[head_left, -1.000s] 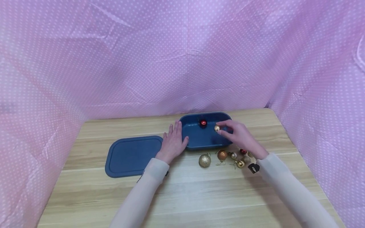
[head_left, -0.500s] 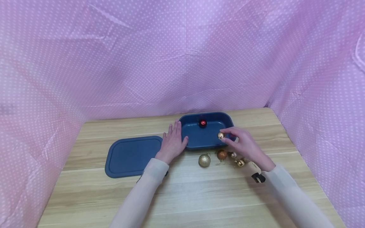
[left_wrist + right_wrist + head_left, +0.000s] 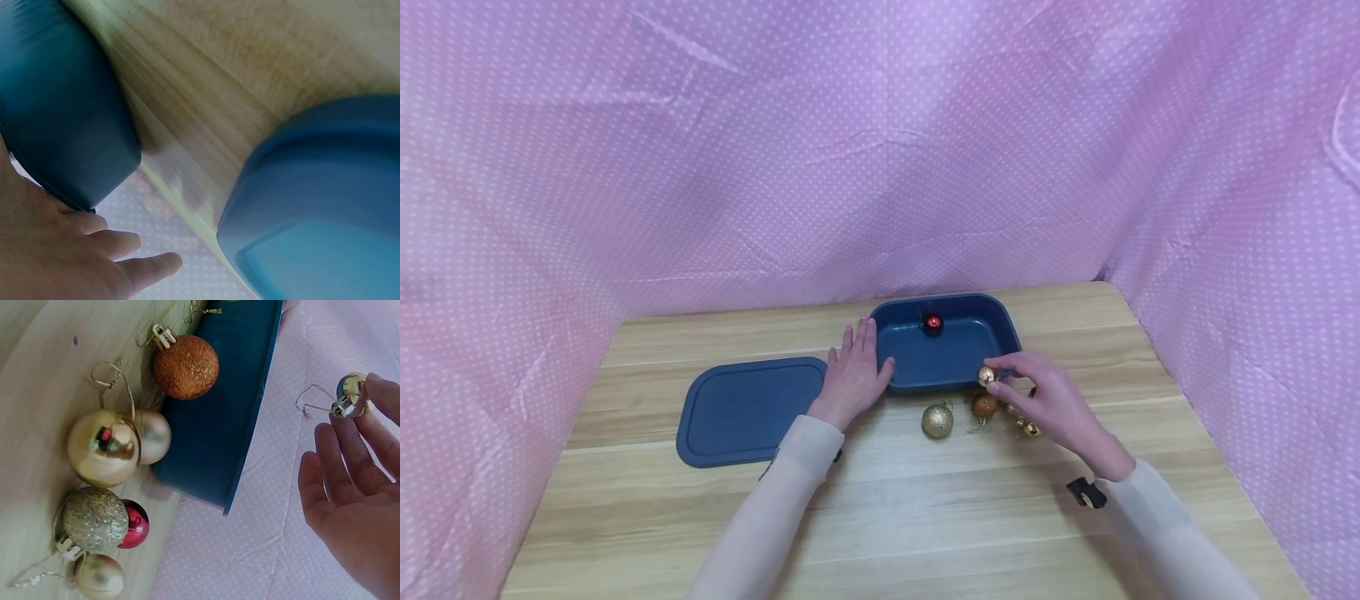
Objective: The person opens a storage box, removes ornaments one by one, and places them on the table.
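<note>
My right hand (image 3: 1051,403) pinches a small shiny gold Christmas bauble (image 3: 987,376) between thumb and fingers, above the near right rim of a dark blue box (image 3: 925,362). A loop of gold string hangs from that bauble in the right wrist view. One red bauble (image 3: 933,323) lies inside the box at its far side. With fingers straight, my left hand (image 3: 852,379) rests against the box's left end; its fingers (image 3: 153,269) show below the box wall (image 3: 69,119) in the left wrist view.
A blue lid (image 3: 752,412) lies left of the box. Along the box's near side are a glittery pale gold bauble (image 3: 937,422), an orange glitter bauble (image 3: 186,367), a larger-looking shiny gold one (image 3: 105,449) and several more. Pink dotted cloth (image 3: 880,167) surrounds the wooden table (image 3: 925,517).
My right hand has drawn the gold bauble from over the inside of the box toward the near right rim. The left hand, the red bauble and the lid stay in place.
</note>
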Available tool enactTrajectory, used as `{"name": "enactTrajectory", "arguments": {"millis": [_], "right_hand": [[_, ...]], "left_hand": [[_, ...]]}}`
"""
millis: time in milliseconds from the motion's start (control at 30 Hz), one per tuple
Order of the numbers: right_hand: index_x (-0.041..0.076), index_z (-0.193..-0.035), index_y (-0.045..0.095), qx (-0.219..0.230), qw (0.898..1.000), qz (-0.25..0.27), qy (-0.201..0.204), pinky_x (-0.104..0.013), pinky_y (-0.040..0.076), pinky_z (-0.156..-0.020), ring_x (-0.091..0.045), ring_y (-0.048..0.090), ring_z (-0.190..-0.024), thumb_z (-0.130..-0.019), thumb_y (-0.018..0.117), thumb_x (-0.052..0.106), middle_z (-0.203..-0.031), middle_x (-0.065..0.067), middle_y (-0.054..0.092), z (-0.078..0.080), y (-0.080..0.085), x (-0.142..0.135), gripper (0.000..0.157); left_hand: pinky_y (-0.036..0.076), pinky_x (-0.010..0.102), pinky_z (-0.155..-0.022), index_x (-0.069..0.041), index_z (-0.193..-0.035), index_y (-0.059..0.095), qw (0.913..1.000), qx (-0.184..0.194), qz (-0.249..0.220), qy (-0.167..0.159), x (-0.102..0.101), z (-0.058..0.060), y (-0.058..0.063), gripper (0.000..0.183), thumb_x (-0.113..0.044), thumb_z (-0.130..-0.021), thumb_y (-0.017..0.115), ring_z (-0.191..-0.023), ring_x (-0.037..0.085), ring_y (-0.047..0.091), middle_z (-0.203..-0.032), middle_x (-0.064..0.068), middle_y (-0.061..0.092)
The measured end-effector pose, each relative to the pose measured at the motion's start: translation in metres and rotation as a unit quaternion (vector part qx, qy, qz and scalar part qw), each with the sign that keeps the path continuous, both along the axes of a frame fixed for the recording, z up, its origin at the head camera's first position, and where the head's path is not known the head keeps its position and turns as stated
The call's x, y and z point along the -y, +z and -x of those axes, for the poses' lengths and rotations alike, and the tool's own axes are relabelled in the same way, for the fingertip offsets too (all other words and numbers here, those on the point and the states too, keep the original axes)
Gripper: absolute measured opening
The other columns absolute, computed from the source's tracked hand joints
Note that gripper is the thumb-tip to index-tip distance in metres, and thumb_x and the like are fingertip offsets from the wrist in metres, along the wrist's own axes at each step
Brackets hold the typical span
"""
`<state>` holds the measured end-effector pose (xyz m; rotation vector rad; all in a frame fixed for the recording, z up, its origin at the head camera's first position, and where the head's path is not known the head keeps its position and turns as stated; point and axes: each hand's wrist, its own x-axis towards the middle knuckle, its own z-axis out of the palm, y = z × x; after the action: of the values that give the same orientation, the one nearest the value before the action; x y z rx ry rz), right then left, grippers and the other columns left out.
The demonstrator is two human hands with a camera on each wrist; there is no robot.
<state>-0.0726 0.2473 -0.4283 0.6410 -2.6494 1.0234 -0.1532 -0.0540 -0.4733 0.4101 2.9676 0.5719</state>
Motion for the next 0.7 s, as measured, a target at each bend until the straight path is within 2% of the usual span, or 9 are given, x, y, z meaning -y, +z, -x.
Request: {"name": "enactTrajectory", "arguments": {"millis": [167, 300, 433, 567, 700], "right_hand": [[0.007, -0.119, 0.076, -0.026, 1.0, -0.003, 0.008, -0.034, 0.052, -0.063, -0.019, 0.066, -0.087, -0.088, 0.082, 0.009, -0.115, -0.004, 0.076, -0.008, -0.006, -0.001, 0.032], [0.005, -0.117, 0.076, -0.035, 0.999, -0.008, 0.015, -0.042, 0.057, -0.077, -0.024, 0.071, -0.097, -0.085, 0.083, 0.006, -0.114, -0.006, 0.076, -0.015, -0.013, 0.0, 0.034], [0.005, -0.116, 0.076, -0.033, 0.999, -0.019, 0.015, -0.049, 0.056, -0.089, -0.029, 0.072, -0.105, -0.083, 0.084, 0.007, -0.114, -0.008, 0.076, -0.021, -0.021, 0.001, 0.035], [0.005, -0.118, 0.075, -0.03, 0.999, -0.027, 0.025, -0.05, 0.057, -0.088, -0.03, 0.071, -0.104, -0.082, 0.084, 0.005, -0.114, -0.009, 0.076, -0.025, -0.03, 0.002, 0.037], [0.005, -0.117, 0.074, -0.03, 0.998, -0.024, 0.04, -0.046, 0.059, -0.085, -0.028, 0.071, -0.102, -0.079, 0.085, 0.002, -0.114, -0.008, 0.076, -0.028, -0.039, 0.003, 0.04]], "left_hand": [[0.023, 0.066, -0.119, -0.005, -0.166, 0.013, 1.0, 0.001, 0.002, 0.001, -0.001, 0.0, 0.0, 0.079, -0.044, -0.107, 0.048, -0.157, 0.038, 0.014, -0.173, 0.013, 0.012], [0.022, 0.066, -0.119, -0.005, -0.166, 0.013, 1.0, 0.002, 0.003, 0.001, -0.001, 0.0, 0.0, 0.079, -0.044, -0.107, 0.047, -0.158, 0.038, 0.013, -0.173, 0.013, 0.012], [0.022, 0.066, -0.119, -0.004, -0.166, 0.013, 1.0, 0.001, 0.005, 0.0, -0.001, 0.0, 0.0, 0.079, -0.044, -0.107, 0.047, -0.158, 0.038, 0.013, -0.173, 0.014, 0.013], [0.023, 0.066, -0.119, -0.005, -0.166, 0.012, 1.0, 0.001, 0.007, 0.001, -0.001, 0.001, 0.0, 0.079, -0.044, -0.107, 0.047, -0.158, 0.038, 0.013, -0.173, 0.014, 0.012], [0.023, 0.066, -0.119, -0.005, -0.167, 0.012, 1.0, 0.003, 0.005, 0.002, -0.002, 0.001, -0.001, 0.079, -0.044, -0.108, 0.047, -0.158, 0.038, 0.013, -0.173, 0.013, 0.012]]}}
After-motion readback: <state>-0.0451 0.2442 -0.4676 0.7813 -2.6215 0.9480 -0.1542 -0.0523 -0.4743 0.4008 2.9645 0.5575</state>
